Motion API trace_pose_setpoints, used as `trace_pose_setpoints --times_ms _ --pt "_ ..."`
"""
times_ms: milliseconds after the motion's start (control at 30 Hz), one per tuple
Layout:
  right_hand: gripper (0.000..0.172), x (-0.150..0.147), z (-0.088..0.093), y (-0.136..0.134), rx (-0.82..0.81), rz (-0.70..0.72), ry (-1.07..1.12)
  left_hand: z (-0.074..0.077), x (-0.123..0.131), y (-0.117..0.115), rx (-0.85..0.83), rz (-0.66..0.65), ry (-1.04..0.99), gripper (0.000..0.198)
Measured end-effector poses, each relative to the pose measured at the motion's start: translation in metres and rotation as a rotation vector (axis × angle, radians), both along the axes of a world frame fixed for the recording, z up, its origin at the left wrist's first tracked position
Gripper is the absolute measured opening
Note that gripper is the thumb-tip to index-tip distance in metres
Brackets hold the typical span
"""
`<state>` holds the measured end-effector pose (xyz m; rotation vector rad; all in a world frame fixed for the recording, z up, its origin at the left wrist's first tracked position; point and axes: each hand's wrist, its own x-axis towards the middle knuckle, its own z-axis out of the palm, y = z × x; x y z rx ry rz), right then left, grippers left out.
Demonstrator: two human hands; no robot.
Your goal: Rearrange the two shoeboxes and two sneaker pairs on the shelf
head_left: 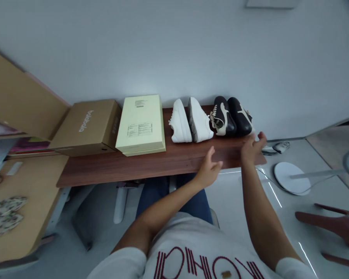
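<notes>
Black shoes (232, 116) lengthwise toward wall (174, 46)

Bare pale wall, glossy floor, a low bench set against it

A dark wooden bench (133, 166) runs along the foot of a plain grey-white wall (192, 46), carried on white legs (120, 203). A light wooden desk (31, 182) stands at its left front corner. Glossy white floor tiles (238, 193) throw back thin streaks of light off the bench's right front corner. A round white stand base (289, 176) with a thin cable sits on the tiles there. Farther right the floor turns to a tan, wood-toned surface (331, 147).
</notes>
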<state>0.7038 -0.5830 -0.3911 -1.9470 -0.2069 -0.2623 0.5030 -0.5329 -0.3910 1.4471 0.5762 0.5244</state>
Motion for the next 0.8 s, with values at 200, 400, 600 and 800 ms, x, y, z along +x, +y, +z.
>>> trace_pose_setpoints --times_ms 200,400,600,800 --pt "0.041 -0.160 0.005 0.014 0.122 0.291 -0.165 -0.018 -0.214 0.085 0.151 0.745 0.023 0.054" --pt "0.036 -0.281 0.032 0.117 -0.217 0.959 -0.544 -0.007 -0.352 0.209 0.463 1.363 0.220 0.046" --pt "0.064 -0.289 0.031 0.194 -0.397 0.953 -0.492 0.013 -0.381 0.269 0.400 1.405 0.208 0.037" --pt "0.068 -0.288 0.021 0.178 -0.406 0.871 -0.511 0.001 -0.389 0.274 0.362 1.334 0.251 0.050"
